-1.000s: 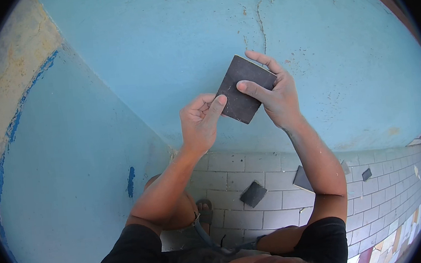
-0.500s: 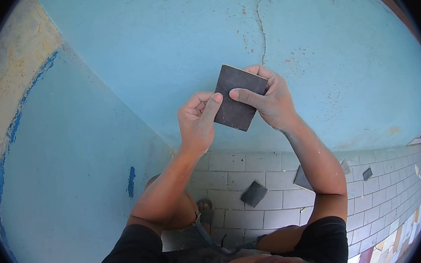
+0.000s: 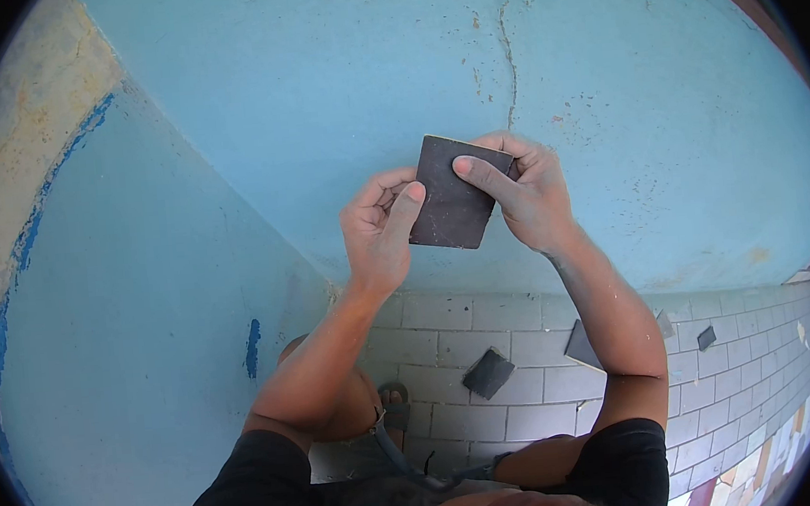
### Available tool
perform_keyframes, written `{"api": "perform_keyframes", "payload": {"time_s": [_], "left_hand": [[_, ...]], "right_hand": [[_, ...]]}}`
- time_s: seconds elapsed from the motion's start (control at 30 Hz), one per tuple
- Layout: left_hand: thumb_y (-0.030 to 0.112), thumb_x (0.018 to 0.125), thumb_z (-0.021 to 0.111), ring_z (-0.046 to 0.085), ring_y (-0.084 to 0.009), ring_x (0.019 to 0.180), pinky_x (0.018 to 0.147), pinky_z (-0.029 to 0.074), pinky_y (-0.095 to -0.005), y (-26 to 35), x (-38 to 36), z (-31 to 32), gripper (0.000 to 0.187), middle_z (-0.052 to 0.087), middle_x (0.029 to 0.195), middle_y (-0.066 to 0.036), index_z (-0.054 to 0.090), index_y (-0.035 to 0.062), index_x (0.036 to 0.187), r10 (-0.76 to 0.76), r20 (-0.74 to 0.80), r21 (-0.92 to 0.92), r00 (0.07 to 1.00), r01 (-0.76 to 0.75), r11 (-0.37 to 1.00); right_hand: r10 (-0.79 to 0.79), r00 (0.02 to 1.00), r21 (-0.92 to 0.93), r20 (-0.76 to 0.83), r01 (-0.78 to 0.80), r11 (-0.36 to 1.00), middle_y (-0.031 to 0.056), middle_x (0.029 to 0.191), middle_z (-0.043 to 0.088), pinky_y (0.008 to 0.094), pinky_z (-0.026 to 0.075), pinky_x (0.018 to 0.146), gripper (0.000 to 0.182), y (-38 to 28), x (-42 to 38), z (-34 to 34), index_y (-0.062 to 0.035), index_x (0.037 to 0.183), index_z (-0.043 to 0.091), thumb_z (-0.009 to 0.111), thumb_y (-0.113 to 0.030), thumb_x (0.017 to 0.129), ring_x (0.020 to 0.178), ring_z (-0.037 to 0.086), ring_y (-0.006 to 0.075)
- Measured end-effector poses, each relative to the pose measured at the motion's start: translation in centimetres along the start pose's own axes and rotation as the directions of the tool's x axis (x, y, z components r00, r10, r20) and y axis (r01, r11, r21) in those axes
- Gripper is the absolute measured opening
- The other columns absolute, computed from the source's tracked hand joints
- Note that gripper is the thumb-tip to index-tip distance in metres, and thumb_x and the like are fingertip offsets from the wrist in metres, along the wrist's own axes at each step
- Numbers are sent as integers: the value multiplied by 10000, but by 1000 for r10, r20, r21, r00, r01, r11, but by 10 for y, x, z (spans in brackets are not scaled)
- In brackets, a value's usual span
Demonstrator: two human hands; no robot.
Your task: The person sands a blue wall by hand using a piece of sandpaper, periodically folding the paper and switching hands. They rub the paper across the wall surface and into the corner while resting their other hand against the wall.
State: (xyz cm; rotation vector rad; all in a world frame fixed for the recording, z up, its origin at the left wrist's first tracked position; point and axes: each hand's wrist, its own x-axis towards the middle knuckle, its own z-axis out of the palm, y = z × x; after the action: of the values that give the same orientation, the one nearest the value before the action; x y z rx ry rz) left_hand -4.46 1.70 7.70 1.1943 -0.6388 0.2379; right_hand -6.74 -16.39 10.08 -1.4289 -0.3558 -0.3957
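Note:
Both hands hold a dark, near-square piece of sandpaper (image 3: 449,202) in front of the blue wall, with a thin pale line along its top edge and light dust specks on its face. My left hand (image 3: 385,221) pinches its left edge, thumb on the front and fingers curled behind. My right hand (image 3: 526,191) grips the upper right side, its thumb lying across the dark face and its fingertips partly hidden behind. Pale dust coats the right hand.
The blue wall (image 3: 335,87) has a crack and peeling spots, and meets another blue wall at left. On the tiled floor (image 3: 480,423) lie a dark piece (image 3: 489,373), another partly behind my right forearm (image 3: 581,344), and a smaller one (image 3: 707,337). A sandalled foot (image 3: 395,411) shows below.
The sandpaper has turned slightly to stand more upright. My right thumb has slid a little up and to the right on its face. The left hand has barely moved.

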Motion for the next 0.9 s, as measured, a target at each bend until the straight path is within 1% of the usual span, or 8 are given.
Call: {"api": "perform_keyframes", "payload": {"time_s": [0.27, 0.43, 0.47, 0.53, 0.63, 0.67, 0.73, 0.9], "left_hand": [[131, 1010, 659, 653, -86, 852, 733, 528, -252, -2, 1, -11, 191, 730, 980, -82, 682, -42, 1088, -49, 57, -5, 997, 49, 999], [226, 1047, 593, 679, -117, 853, 774, 561, -292, 4, 5, -9, 231, 721, 990, -67, 676, 15, 1091, -425, 209, -414, 881, 473, 778], [226, 1047, 593, 679, -117, 853, 774, 561, -292, 2, 6, -12, 231, 721, 990, -67, 676, 15, 1091, -424, 209, -417, 881, 473, 776], [290, 1065, 517, 681, -149, 895, 794, 573, -328, -5, 12, -17, 389, 678, 1145, -105, 591, -6, 1305, -472, 200, -443, 858, 509, 738], [289, 1063, 503, 679, -143, 896, 772, 577, -313, -2, 14, -22, 429, 654, 1187, -110, 554, -15, 1362, -468, 194, -461, 862, 501, 732], [289, 1063, 503, 679, -143, 896, 772, 577, -313, 0, 14, -23, 429, 654, 1187, -110, 554, -15, 1362, -467, 198, -464, 862, 502, 730], [264, 1060, 552, 683, -134, 885, 758, 586, -302, 5, 14, -26, 260, 709, 1011, -61, 662, 31, 1095, -429, 278, -498, 859, 511, 701], [255, 1057, 559, 699, -136, 898, 789, 591, -297, 6, 11, -30, 254, 716, 1017, -67, 661, 27, 1096, -395, 306, -493, 866, 499, 713]], "right_hand": [[32, 999, 75, 37, -35, 997, 31, 853, 730, 235, 503, 634, 240, 0, -2, 1, -7, 1019, 730, 798, -207, 903, 730, 627, 62], [-79, 958, 351, 274, -24, 936, 51, 1125, 644, 277, 492, 894, 568, 3, -12, 11, -42, 1305, 521, 835, -221, 867, 1007, 613, 107], [-51, 945, 345, 324, -68, 936, 52, 1216, 568, 324, 417, 1030, 653, 3, -12, 11, -79, 1338, 446, 848, -253, 854, 1163, 534, 128], [-116, 948, 360, 295, 3, 933, 48, 1235, 555, 346, 391, 1056, 656, 8, -12, 22, -87, 1332, 443, 850, -271, 851, 1187, 516, 137], [-179, 944, 321, 277, 85, 943, 40, 1264, 528, 388, 346, 1093, 650, 9, -15, 31, -101, 1321, 438, 845, -298, 854, 1220, 485, 154], [-178, 941, 272, 289, 98, 957, 37, 1275, 514, 407, 328, 1102, 641, 9, -15, 32, -107, 1317, 435, 838, -307, 859, 1231, 471, 161], [-172, 941, 265, 293, 93, 960, 35, 1264, 516, 412, 329, 1098, 633, 8, -17, 37, -108, 1311, 441, 836, -316, 861, 1219, 478, 165], [-139, 943, 215, 302, 75, 974, 47, 1277, 518, 411, 338, 1086, 603, 5, -13, 40, -118, 1283, 465, 834, -340, 862, 1193, 485, 166]]}}
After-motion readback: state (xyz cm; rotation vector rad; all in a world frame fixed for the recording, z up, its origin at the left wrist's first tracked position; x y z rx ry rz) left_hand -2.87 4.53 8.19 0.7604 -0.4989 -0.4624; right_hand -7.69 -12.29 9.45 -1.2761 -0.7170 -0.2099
